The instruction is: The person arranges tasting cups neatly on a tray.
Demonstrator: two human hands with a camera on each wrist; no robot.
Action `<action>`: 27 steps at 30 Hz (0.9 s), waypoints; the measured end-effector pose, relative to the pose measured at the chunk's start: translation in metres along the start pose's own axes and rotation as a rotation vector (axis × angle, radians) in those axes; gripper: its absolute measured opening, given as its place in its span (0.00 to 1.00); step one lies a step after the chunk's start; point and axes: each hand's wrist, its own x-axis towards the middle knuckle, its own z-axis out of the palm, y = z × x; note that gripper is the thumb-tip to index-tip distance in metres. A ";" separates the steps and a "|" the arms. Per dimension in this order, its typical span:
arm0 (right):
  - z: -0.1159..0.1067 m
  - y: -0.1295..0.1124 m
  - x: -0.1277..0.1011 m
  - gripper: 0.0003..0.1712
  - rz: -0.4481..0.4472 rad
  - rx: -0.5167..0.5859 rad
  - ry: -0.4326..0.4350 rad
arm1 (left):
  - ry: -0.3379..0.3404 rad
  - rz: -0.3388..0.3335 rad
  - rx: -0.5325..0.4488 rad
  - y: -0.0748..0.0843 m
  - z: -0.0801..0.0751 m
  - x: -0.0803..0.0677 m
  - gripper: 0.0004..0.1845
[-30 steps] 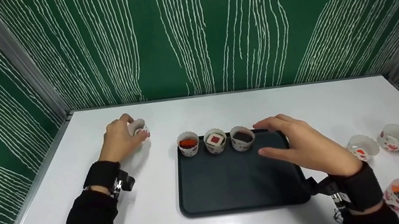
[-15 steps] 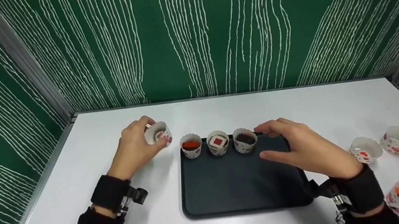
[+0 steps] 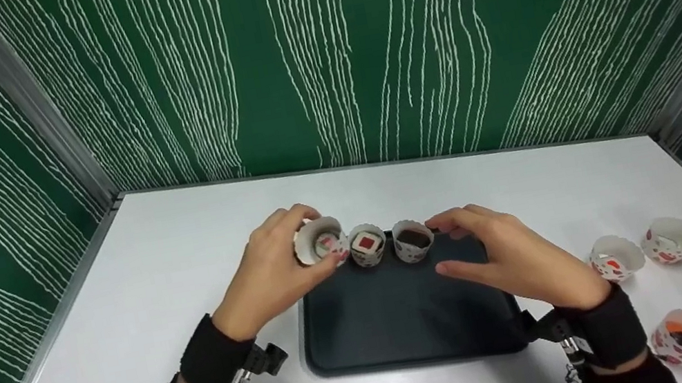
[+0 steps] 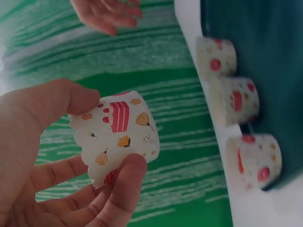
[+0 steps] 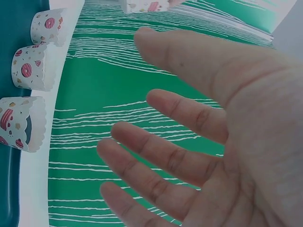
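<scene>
In the head view the left hand (image 3: 272,277) and its tilted white scalloped paper cup (image 3: 319,240) cover the leftmost cup on the black plastic tray (image 3: 406,320), so nothing of that cup shows there (the left wrist view does show three cups in a row). What lies inside the held cup is too small to tell. The right wrist view cuts the right hand (image 5: 213,156) at its lower and right edges, palm blurred
</scene>
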 end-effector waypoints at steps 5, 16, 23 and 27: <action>0.002 -0.002 0.001 0.28 -0.011 0.002 -0.002 | -0.011 0.042 -0.053 0.016 0.014 -0.003 0.22; 0.012 -0.005 0.004 0.25 -0.074 0.045 0.016 | -0.023 0.097 -0.085 0.034 0.043 -0.004 0.22; 0.013 -0.007 0.004 0.22 -0.125 0.069 0.021 | -0.017 0.134 -0.117 0.040 0.056 -0.006 0.24; 0.013 -0.010 0.004 0.22 -0.146 0.079 0.018 | -0.001 0.151 -0.142 0.042 0.060 -0.008 0.25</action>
